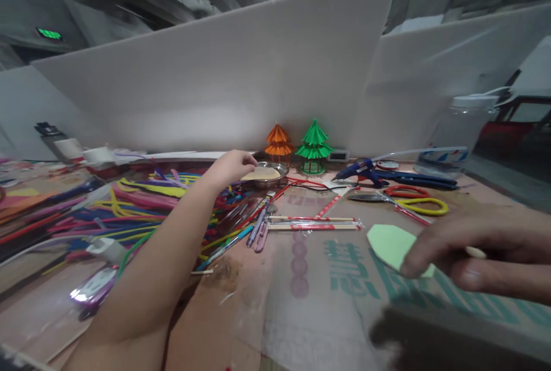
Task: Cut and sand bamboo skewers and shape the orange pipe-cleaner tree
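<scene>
My left hand [235, 165] reaches forward over the rim of a shallow metal dish [278, 180]. A flat cream-coloured piece [262, 174] lies at the dish, just under my fingers. The fingers are bent and slightly apart, and I see nothing between them. At the right, my right hand [477, 244] is above the table, with the pale end of a thin wooden stick [476, 252] showing between its fingers. Beneath the index fingertip is a light green many-sided paper piece [391, 244], partly covered by the hand; whether they touch is unclear.
Orange [278, 142] and green [314, 147] pagoda-like models stand by the white partition. A glue gun [356, 172], scissors [398, 198] and wrapped sticks [314, 223] lie mid-table. Colourful pipe cleaners [142, 204] heap at left; a clear jug [456, 130] stands right.
</scene>
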Demonstrator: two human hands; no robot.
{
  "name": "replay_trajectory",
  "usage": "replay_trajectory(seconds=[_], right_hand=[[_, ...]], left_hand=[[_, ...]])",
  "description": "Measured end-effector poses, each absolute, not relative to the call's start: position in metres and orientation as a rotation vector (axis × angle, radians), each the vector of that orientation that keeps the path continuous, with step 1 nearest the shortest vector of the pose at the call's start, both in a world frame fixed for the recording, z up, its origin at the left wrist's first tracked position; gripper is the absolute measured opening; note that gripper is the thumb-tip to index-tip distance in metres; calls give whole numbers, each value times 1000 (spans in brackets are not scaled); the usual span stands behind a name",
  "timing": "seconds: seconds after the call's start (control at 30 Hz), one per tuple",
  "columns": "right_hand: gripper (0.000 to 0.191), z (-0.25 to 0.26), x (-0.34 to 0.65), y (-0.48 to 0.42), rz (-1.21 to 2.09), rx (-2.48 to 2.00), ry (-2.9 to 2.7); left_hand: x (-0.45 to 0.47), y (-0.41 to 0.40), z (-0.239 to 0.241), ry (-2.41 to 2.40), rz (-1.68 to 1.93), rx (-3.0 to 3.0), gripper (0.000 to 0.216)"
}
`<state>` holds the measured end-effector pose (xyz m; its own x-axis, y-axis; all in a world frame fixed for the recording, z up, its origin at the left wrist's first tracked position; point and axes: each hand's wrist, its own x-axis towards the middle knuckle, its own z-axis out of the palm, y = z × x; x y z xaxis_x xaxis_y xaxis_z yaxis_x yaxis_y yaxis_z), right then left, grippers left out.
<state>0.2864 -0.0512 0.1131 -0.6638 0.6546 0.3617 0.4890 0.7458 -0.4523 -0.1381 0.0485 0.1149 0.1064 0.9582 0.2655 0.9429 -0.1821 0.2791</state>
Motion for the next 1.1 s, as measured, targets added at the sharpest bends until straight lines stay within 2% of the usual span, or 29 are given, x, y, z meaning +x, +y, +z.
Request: replay_trajectory(seconds=[0.1, 0.3, 0.47, 0.57, 0.7, 0.87, 0.93, 1.1], right_hand=[[21, 129, 265, -51, 543, -784, -2637], [37, 132, 249, -47, 374, -945, -2480], [37, 124, 247, -37, 290, -1067, -2437], [35, 122, 247, -30, 305, -1094, -2395], [31, 114, 254, -11, 316, -1076, -2212], [60, 103, 259, 17, 752, -947, -1660], [66, 100, 255, 20, 954, -839, -1502], [51, 94, 239, 7, 1142, -674, -1432]], left_hand=[[-113, 41, 111, 1762, 426, 2401, 30], [-59, 31, 76, 1511, 78, 2561, 27], [-49, 31, 60, 1512, 1, 2629, 18], [-50, 30, 67, 1549, 80, 2654, 17], [-45, 25, 82, 1644, 256, 2656, 29], [-23, 10, 78, 1533, 788, 2501, 29], [-9, 1, 66, 1464, 951, 2403, 29], [21, -20, 25, 1319, 1051, 2281, 32]])
